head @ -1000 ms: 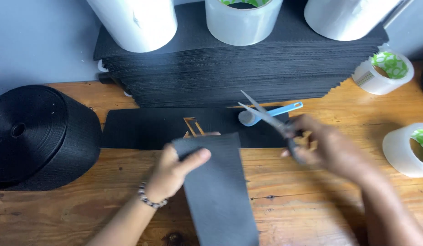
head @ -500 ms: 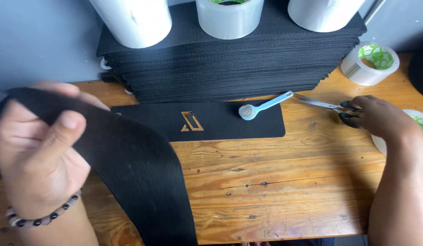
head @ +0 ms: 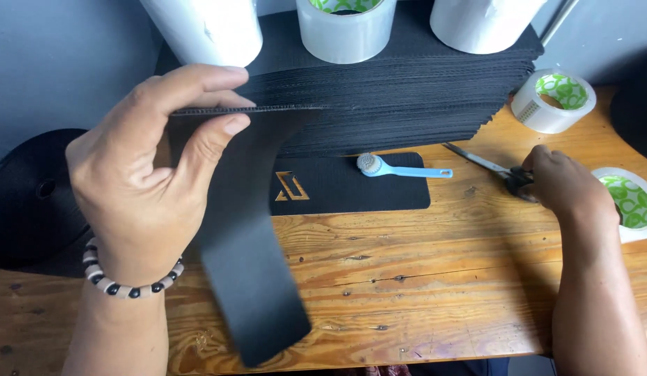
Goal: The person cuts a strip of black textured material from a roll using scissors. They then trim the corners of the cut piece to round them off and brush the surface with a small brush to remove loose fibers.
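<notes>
The left hand is pinching the top edge of a flat black ribbed foam sheet between thumb and fingers, holding it hanging above the wooden table. Further right, a light blue brush is lying on a black mat. The right hand is resting its closed fingers on the black-handled scissors lying on the table.

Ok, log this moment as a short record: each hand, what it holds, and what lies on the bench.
left hand: raised, pinching the top edge of a black strip that hangs down
right hand: on the scissors, which lie on the wooden bench
flat black sheet: on the bench, gold emblem, blue-handled brush on it
behind: stack of black sheets, tape rolls
far left: black webbing roll
</notes>
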